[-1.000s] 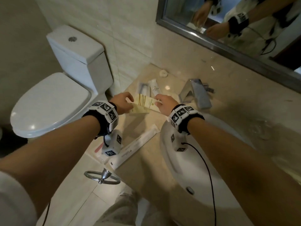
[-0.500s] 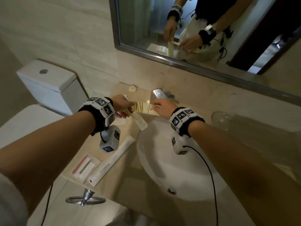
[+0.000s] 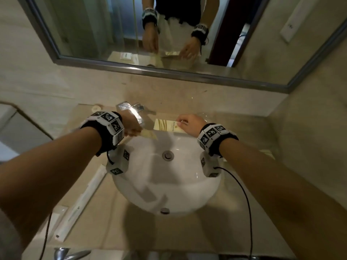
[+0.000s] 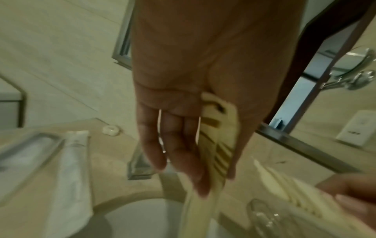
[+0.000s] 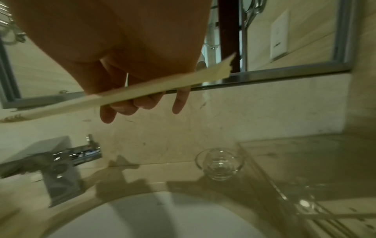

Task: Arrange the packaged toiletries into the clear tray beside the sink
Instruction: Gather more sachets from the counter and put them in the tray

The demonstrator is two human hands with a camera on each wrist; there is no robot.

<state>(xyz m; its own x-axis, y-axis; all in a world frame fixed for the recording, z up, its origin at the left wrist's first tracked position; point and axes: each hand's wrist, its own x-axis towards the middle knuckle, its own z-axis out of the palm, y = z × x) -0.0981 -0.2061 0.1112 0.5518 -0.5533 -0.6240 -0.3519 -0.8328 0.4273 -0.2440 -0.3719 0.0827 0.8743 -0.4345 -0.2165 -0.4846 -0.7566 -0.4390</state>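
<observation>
Over the white sink (image 3: 187,184), each hand carries a flat cream packet with gold stripes. My left hand (image 3: 135,131) pinches one packet (image 4: 215,145) between thumb and fingers, just in front of the faucet. My right hand (image 3: 181,123) pinches the other packet (image 3: 167,125) by its right end, above the basin's back rim; the right wrist view shows that packet (image 5: 152,90) edge-on. The clear tray (image 5: 270,182) lies on the counter right of the sink, below and right of my right hand. A long white packet (image 3: 84,199) lies on the counter left of the sink.
A chrome faucet (image 3: 133,111) stands behind the basin between my hands. A small clear glass (image 5: 219,164) sits by the tray's near-left corner. More wrapped packets (image 4: 75,161) and a round white soap (image 4: 111,130) lie on the left counter. A mirror (image 3: 131,25) hangs above.
Both hands moved right from the left counter to above the sink, each with a packet. The two packets, held together before, are now apart, the right one farther right.
</observation>
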